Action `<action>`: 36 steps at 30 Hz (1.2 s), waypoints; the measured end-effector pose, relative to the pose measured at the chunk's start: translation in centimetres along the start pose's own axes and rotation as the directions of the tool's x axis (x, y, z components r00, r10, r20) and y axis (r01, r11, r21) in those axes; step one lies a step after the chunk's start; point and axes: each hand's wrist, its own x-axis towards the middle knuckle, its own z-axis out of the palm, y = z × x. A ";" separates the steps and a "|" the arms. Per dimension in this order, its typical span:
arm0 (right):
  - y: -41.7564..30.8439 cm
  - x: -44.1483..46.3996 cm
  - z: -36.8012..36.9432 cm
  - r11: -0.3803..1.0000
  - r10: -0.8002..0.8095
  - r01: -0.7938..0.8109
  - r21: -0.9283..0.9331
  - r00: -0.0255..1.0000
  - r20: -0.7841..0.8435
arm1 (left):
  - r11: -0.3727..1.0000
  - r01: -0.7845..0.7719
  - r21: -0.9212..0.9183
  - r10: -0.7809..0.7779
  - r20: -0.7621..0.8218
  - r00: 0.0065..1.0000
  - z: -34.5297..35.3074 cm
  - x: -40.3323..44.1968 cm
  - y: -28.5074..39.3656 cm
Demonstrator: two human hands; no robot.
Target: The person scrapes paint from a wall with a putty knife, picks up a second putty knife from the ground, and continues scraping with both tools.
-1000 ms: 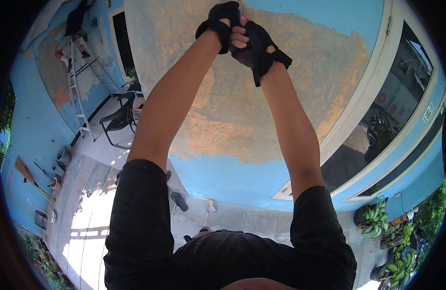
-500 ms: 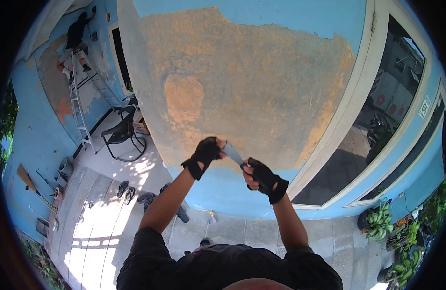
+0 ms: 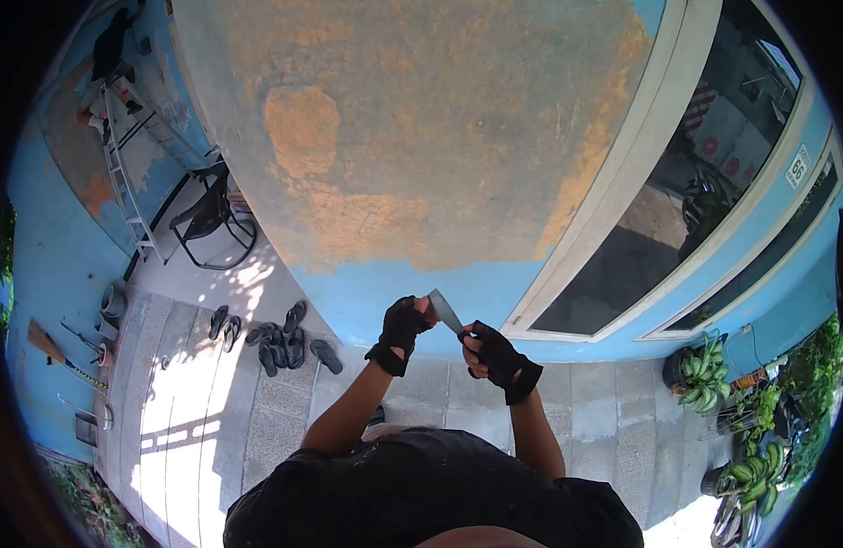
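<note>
My right hand, in a black fingerless glove, is closed around the handle end of a putty knife. The grey blade slants up and left from that hand, widening toward its end. My left hand, gloved the same way, has its fingers curled against the wide end of the blade. Part of the handle is hidden in my right fist. Both hands are in front of the lower blue strip of a wall, whose upper part is bare grey and orange patches.
A white-framed glass door stands right of the wall. Potted plants line the right side. Several sandals lie on the paving at left. A black chair and a ladder with a person on it are farther back.
The view has tilted down, so the wall sits higher and more paving shows. Both hands remain at the putty knife, lower against the wall, with the blade turned slightly.
</note>
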 end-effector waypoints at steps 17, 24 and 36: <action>1.0 -3.4 -2.0 0.995 -0.059 0.050 -0.089 0.992 -0.111 | 0.983 -0.085 -0.164 0.072 -0.086 0.994 -1.0 -1.5 1.0; 1.5 -1.0 -1.1 0.987 -0.163 0.161 -0.026 0.981 -0.102 | 0.996 -0.042 -0.084 0.038 -0.039 0.998 -3.2 -4.8 1.6; 2.5 3.7 4.1 0.971 -0.234 0.239 0.025 0.964 -0.128 | 0.998 -0.060 -0.011 0.061 0.109 0.992 -9.4 -5.3 5.0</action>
